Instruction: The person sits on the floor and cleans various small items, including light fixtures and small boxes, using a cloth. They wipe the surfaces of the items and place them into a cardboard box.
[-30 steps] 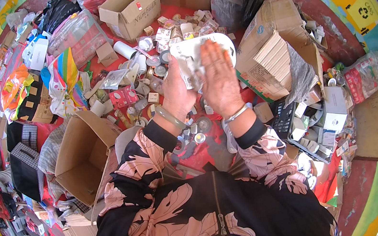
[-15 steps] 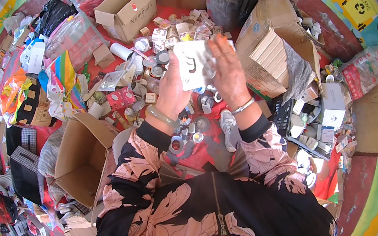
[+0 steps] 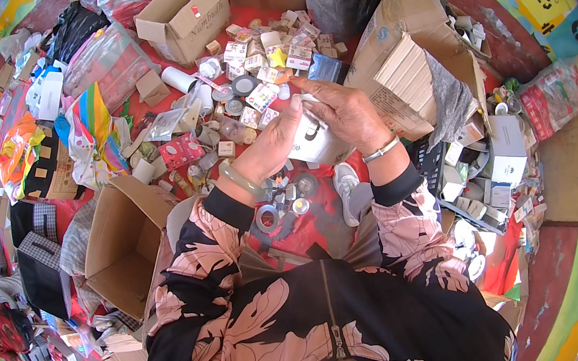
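Note:
A white, flat box-like package point(image 3: 314, 141) with a black printed mark hangs tilted between my hands, above the floor. My left hand point(image 3: 271, 144) grips its left edge, thumb up along the top corner. At the upper right edge, my right hand point(image 3: 348, 114) is closed on it, thumb and fingers bent, with the index finger reaching toward the left thumb. The lower fingers of both hands are partly hidden. Just beyond lie small printed boxes point(image 3: 262, 97), a dark tape roll point(image 3: 244, 85), a yellow star-shaped piece point(image 3: 277, 57) and a dark blue flat packet point(image 3: 326, 69).
An open cardboard box point(image 3: 131, 243) stands at my left, another carton point(image 3: 187, 21) at the far side. Folded cardboard point(image 3: 412, 85) leans at right, above a black crate point(image 3: 472, 210) of packages. Bags and clutter line the left. My shoe point(image 3: 348, 190) rests on the red floor.
The white package has tipped and moved slightly lower. My right hand, spread flat over its right side before, has bent its fingers onto the upper edge. The left thumb stays at its corner.

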The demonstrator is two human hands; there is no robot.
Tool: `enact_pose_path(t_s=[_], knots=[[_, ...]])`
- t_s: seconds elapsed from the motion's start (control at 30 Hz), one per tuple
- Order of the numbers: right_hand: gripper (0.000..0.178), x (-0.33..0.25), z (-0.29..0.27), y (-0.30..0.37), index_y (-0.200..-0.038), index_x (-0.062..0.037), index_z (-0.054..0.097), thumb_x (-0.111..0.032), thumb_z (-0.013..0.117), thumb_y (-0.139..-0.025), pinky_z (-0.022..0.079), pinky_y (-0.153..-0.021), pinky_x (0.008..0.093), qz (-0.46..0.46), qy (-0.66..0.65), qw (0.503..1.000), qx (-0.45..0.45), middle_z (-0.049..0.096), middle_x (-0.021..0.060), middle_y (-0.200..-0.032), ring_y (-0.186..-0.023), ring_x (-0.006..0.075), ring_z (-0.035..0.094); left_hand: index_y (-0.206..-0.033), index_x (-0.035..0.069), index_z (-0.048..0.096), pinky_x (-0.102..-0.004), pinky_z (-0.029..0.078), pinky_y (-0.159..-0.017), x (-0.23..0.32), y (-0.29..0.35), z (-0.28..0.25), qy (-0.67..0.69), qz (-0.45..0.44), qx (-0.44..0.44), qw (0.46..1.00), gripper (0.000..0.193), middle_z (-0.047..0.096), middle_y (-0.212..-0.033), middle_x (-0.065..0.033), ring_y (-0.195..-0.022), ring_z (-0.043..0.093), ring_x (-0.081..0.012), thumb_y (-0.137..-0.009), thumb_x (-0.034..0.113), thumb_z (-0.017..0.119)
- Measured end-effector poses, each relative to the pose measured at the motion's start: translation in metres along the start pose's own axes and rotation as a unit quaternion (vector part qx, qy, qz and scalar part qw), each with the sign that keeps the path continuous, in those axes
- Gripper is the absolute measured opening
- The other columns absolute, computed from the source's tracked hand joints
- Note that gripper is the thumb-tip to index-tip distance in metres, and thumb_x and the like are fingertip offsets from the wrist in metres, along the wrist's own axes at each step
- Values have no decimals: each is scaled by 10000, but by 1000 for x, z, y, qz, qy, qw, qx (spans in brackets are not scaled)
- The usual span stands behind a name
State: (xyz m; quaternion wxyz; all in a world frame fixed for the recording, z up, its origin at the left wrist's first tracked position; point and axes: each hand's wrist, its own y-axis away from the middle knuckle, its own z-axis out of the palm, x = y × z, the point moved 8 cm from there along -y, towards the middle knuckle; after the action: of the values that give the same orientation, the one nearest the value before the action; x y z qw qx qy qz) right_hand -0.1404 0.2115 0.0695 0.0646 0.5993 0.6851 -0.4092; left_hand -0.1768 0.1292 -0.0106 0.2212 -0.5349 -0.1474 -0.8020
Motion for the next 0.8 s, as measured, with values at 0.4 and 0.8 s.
enact_pose_path(t_s=[0.4, 0.8], knots=[[198, 57, -56, 22, -1014, -33, 626, -153, 589, -860, 461, -667, 246, 215, -140, 917, 306, 630, 101, -836, -709, 127, 565, -1288, 42, 405, -365, 423, -934, 0, -10, 1, 220, -25, 37, 975, 567, 516, -1225, -71, -1103, 518, -196, -918, 471, 387], [153, 21, -25, 12, -892, -32, 568, 25, 556, -751, 476, -684, 280, 168, -48, 960, 218, 603, 96, -806, -736, 185, 603, -1305, 36, 347, -367, 429, -936, 14, -9, -5, 223, 20, 76, 972, 589, 493, -1214, -111, -1105, 505, -201, -926, 486, 355]])
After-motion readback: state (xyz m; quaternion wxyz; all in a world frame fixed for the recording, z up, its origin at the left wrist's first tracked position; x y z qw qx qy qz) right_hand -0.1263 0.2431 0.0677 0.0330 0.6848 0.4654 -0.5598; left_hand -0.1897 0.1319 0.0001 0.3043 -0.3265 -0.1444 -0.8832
